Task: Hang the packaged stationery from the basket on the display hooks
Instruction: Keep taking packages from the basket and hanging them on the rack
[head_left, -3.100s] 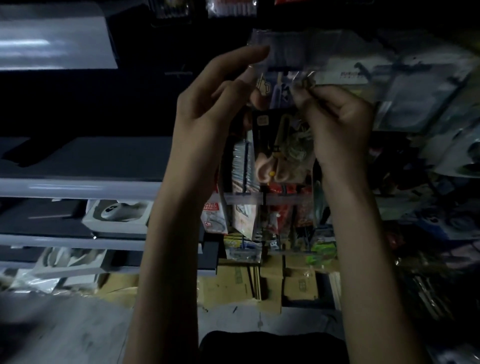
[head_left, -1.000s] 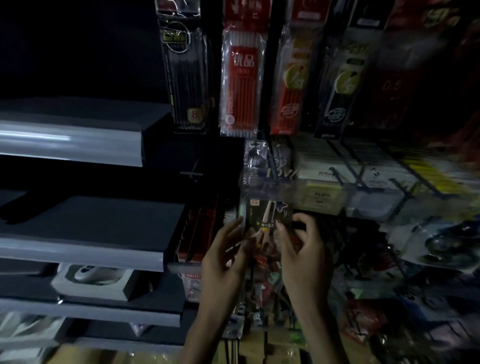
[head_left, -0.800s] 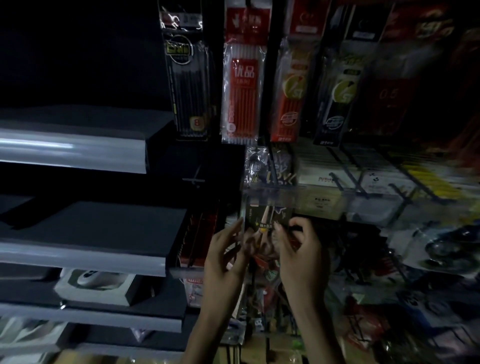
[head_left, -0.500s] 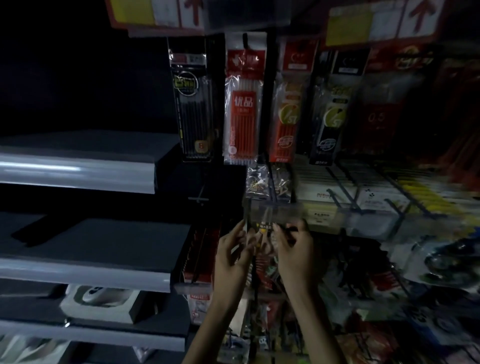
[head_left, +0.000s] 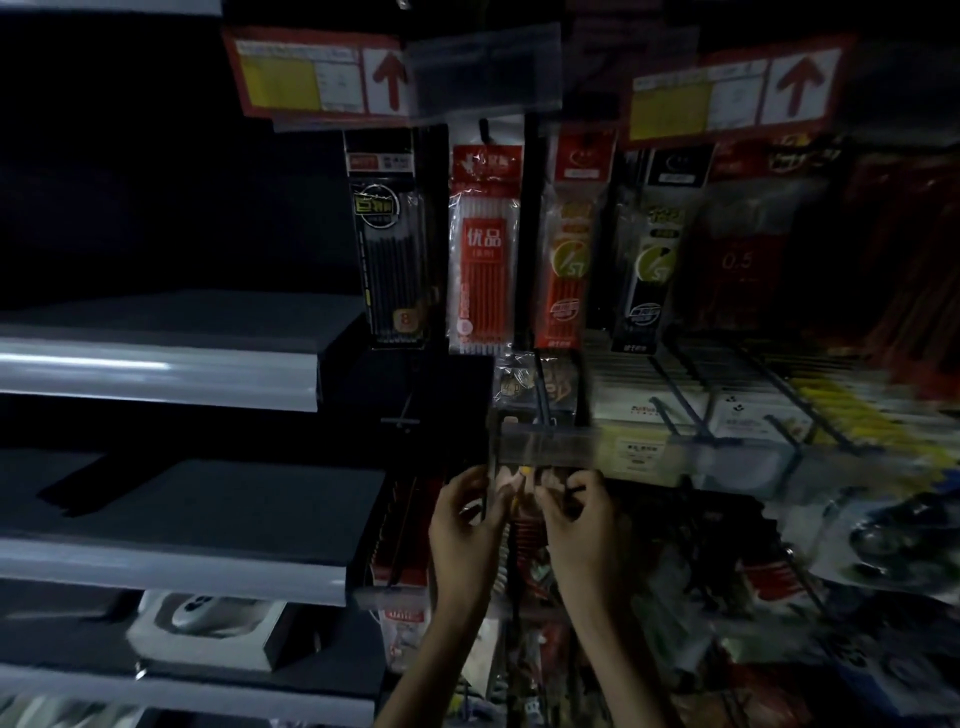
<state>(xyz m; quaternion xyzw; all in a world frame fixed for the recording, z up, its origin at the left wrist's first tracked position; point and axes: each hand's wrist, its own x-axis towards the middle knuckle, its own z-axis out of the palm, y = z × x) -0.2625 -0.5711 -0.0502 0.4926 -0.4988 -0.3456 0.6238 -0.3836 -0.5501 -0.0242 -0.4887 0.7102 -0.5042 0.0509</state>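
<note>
A small clear stationery packet (head_left: 522, 480) sits between both hands, just under the clear label strip (head_left: 543, 448) at the tip of a black display hook (head_left: 544, 396). My left hand (head_left: 464, 525) pinches the packet's left edge and my right hand (head_left: 576, 525) pinches its right edge. The strip hides the packet's top, so I cannot see whether its hole is on the hook. Similar packets (head_left: 535, 382) hang further back on that hook. No basket is in view.
Pen refill packs, black (head_left: 387, 244), red (head_left: 483, 244) and others, hang in the row above under red price tags (head_left: 319, 78). Dark shelves (head_left: 171, 343) jut out at the left, with a boxed mouse (head_left: 208, 623) below. More hooks with white packets (head_left: 691, 410) stretch to the right.
The view has tilted upward, showing the price tags above. Both hands kept hold of the packet and lifted it until its top went behind the hook's label strip.
</note>
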